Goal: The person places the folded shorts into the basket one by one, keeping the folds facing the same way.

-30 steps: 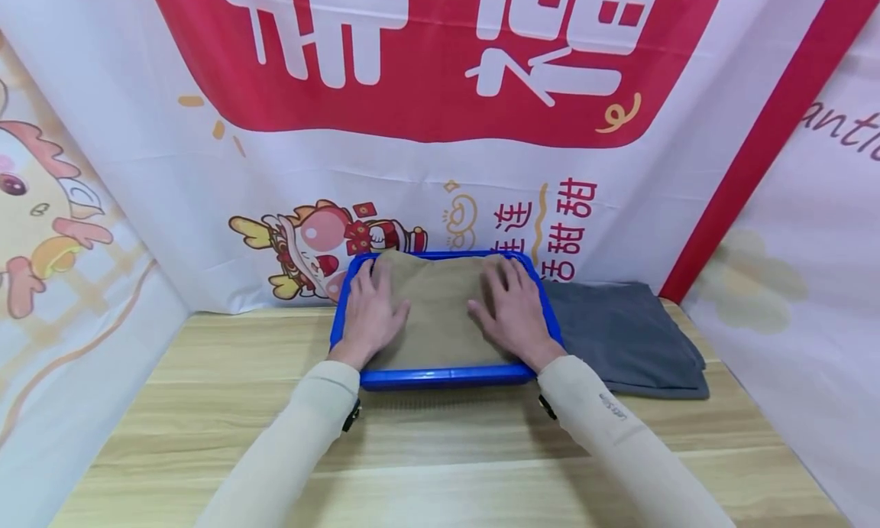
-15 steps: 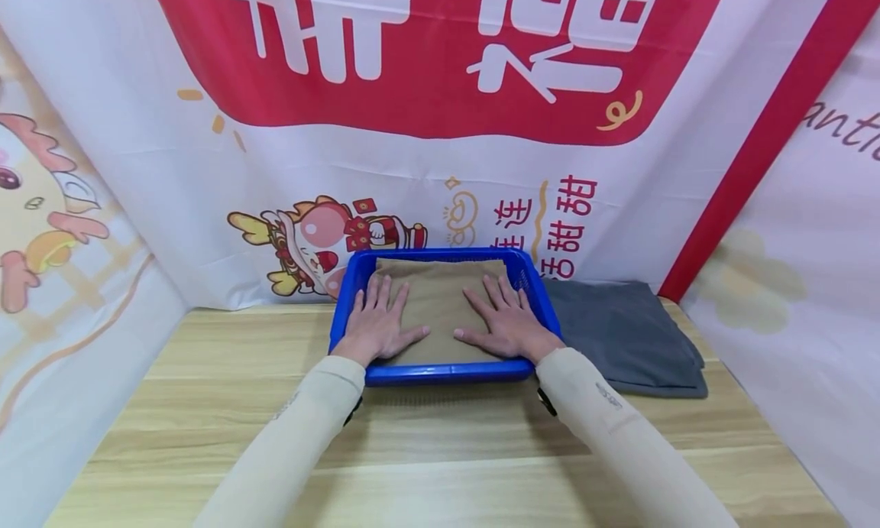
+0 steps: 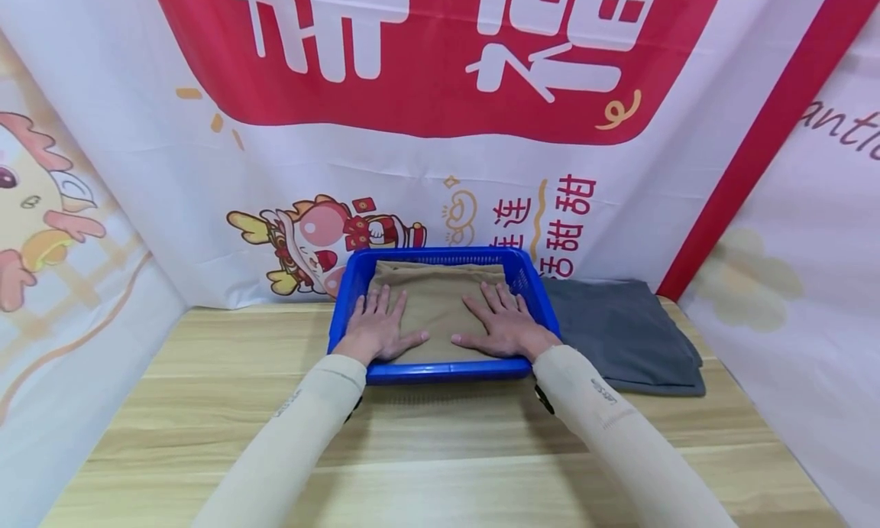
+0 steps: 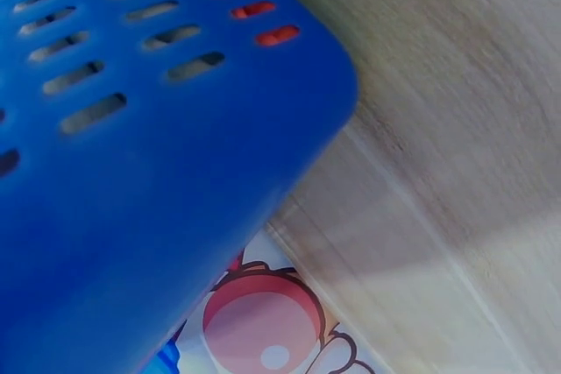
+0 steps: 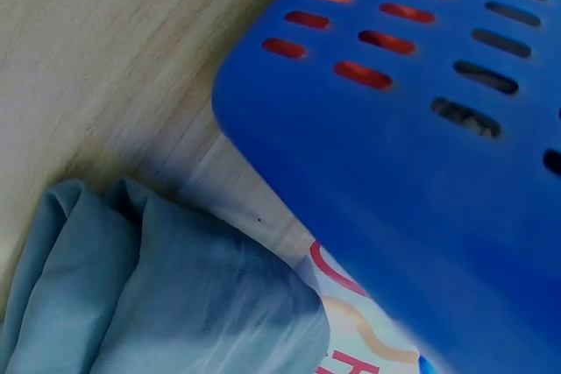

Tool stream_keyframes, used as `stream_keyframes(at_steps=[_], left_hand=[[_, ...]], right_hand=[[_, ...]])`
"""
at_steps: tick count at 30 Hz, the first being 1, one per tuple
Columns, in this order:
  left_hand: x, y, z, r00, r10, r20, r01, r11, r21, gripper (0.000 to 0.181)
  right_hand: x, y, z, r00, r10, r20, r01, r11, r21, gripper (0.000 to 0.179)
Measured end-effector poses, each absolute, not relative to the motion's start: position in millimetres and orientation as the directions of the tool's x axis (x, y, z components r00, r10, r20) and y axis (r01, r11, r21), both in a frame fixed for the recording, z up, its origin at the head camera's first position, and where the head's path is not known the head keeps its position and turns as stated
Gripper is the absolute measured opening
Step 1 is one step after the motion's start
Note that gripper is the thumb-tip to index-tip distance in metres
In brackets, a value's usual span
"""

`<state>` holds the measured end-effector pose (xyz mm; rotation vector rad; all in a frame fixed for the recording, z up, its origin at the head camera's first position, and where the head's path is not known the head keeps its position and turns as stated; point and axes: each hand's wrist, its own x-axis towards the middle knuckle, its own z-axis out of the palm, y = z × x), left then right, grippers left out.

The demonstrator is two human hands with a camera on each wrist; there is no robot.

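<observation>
A blue plastic basket [image 3: 450, 371] with slotted walls stands on the table, seen whole in the head view. Inside it lies a folded tan cloth [image 3: 440, 306], with a crease along its far edge. My left hand [image 3: 378, 329] rests flat on the cloth's left side, fingers spread. On the right side my right hand [image 3: 505, 325] lies the same way, its thumb pointing inward. Both wrist views show only the outer basket wall [image 4: 158, 190] and what is around it; the hands are hidden there.
A folded dark grey cloth [image 3: 619, 337] lies on the wooden table [image 3: 440, 459] right beside the basket; its folded edge [image 5: 193, 295] shows in the right wrist view. A printed white and red curtain [image 3: 440, 161] hangs directly behind the basket.
Both hands drew back toward me from the far part of the cloth and flattened with fingers spread. The cloth sits lower in the basket, and its far edge has creased.
</observation>
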<state>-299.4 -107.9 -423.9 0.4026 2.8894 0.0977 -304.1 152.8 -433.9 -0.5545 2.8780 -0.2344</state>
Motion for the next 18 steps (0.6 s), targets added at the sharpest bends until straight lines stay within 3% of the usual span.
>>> stream_keyframes(at_steps=[13, 18], left_hand=[[-288.2, -113.6, -413.6, -0.944, 0.324, -0.059, 0.309, 0.933, 0.187, 0.085], [-276.0, -122.2, -399.9, -0.926, 0.36, 0.114, 0.377, 0.904, 0.204, 0.07]], right_hand=[[-299.8, 153.2, -422.8, -0.927, -0.361, 0.097, -0.374, 0.89, -0.26, 0.081], [-290.3, 159.8, -407.7, -0.911, -0.37, 0.181, -0.408, 0.871, -0.273, 0.07]])
